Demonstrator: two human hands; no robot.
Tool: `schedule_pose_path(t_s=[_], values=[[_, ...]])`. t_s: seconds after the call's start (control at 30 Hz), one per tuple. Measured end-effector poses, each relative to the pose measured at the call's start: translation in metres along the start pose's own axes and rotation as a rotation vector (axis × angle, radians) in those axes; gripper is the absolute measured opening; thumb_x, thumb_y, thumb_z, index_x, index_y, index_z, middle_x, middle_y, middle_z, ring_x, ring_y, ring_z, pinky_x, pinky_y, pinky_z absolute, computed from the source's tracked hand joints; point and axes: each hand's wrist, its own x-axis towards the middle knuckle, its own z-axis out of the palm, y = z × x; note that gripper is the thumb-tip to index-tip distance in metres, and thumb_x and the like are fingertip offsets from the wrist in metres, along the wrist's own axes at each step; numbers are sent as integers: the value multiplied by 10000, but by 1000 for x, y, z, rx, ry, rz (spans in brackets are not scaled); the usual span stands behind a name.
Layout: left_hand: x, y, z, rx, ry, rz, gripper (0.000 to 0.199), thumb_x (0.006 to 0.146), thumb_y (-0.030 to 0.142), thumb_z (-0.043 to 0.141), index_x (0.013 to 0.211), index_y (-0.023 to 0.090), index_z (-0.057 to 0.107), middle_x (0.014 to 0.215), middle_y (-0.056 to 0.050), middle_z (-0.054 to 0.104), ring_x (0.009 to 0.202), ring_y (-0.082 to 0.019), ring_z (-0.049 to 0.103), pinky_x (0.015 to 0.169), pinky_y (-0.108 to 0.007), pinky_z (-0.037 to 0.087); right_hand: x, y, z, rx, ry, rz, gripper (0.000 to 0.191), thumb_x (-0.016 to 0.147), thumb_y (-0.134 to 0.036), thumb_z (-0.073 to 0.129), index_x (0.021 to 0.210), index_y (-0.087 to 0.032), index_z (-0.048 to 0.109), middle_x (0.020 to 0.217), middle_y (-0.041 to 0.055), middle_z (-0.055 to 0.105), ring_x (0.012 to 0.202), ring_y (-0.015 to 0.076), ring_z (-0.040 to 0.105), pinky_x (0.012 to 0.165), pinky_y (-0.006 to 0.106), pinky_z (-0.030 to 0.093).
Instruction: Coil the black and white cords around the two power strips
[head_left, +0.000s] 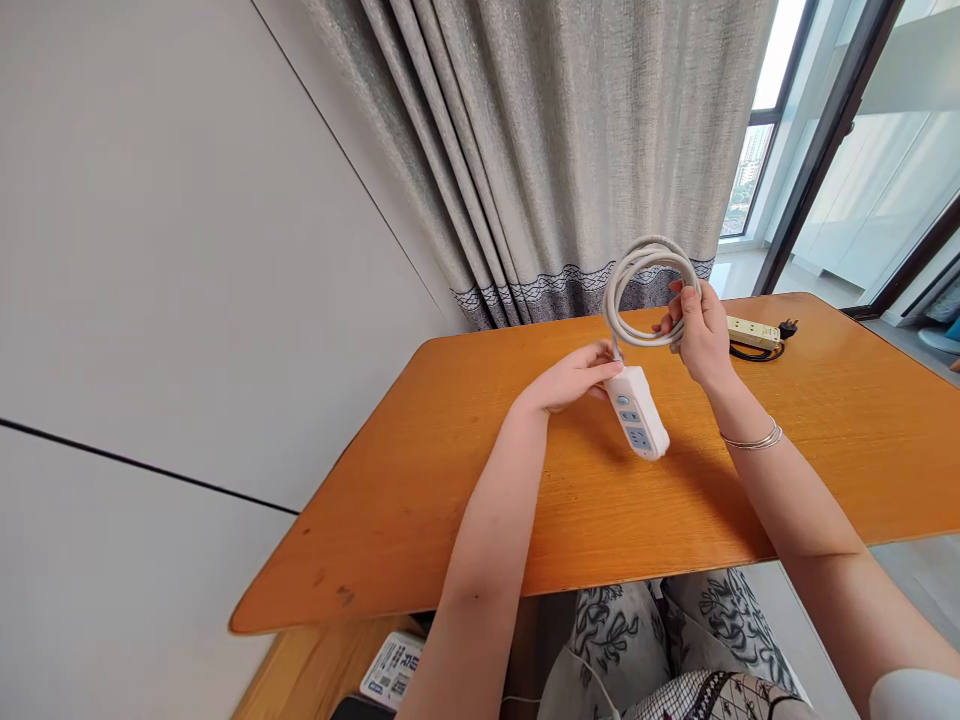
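Observation:
A white power strip [636, 412] with a switch and sockets hangs tilted just above the table. My left hand [581, 372] is closed on its upper end, where the cord comes out. The strip's white cord [624, 292] is wound into a coil of several loops. My right hand [697, 325] grips the right side of that coil, its thumb across the loops and the fingers behind. Part of the cord is hidden by the right hand.
The orange-brown wooden table [450, 440] spreads under both hands. At its back right lies a cream power strip [752, 332] with a black cord and plug [787, 328]. A grey curtain [600, 140] hangs behind; a white panel [187, 250] stands at the left.

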Motion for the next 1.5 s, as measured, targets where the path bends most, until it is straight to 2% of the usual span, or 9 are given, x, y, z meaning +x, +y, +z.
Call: schedule_pose_path(t_s=[0.17,0.33,0.5,0.77,0.93,1.1,1.23,1.4,1.5], values=[[2,5,18,-402,31,-25,273,782,342,801,925,198,619,832,-15,672,696,-136,660,621,-276,603,-1,11,6,37,136,22,508,916,-762,495,1078,-281,517,770,0,475,712,207,642,515,312,513],[5,9,52,-668,161,31,130,941,232,596,1062,191,622,1083,-82,740,995,-201,734,917,-396,637,1,23,9,5,260,46,450,943,-702,462,1054,-267,501,758,1,491,661,187,578,601,338,535],[7,7,70,-747,382,113,492,818,31,692,1210,232,471,1152,-42,719,1102,-175,717,1039,-376,575,-3,27,10,-113,213,41,359,828,-575,629,945,-255,515,869,33,582,786,199,575,657,333,525],[25,-26,51,-116,595,166,915,681,479,897,1366,230,344,1217,-121,660,919,-196,717,756,-299,580,-13,29,17,-100,42,193,235,764,-404,640,858,-239,502,745,11,569,645,148,497,504,257,442],[31,-37,38,32,622,320,1127,671,551,887,1519,278,198,1548,-209,379,1275,-274,593,1052,-428,504,-12,26,13,-110,-55,188,228,792,-397,620,795,-240,455,656,-6,528,582,129,448,467,243,396],[33,-41,24,329,719,454,1221,557,664,898,1538,274,285,1614,-183,285,1554,-388,223,1265,-545,213,-17,21,18,-105,-76,323,211,755,-392,607,773,-239,463,544,-38,464,466,105,388,376,209,286],[37,-47,21,289,604,537,1161,639,745,805,1556,322,232,1584,-166,357,1378,-345,498,1143,-516,424,-20,11,26,-77,-37,424,162,741,-364,571,758,-231,481,515,-45,476,405,92,369,347,204,255],[37,-48,28,364,815,588,916,682,748,773,1383,254,452,1398,-152,496,1296,-319,529,1093,-491,455,-20,5,37,32,46,543,244,823,-466,548,788,-226,514,525,-57,490,381,87,368,353,210,266],[35,-47,33,393,881,561,856,723,686,787,1378,251,449,1379,-153,493,1244,-292,549,1081,-474,460,-19,6,40,152,90,584,476,856,-691,506,889,-221,574,626,-21,575,450,107,450,388,224,308]])
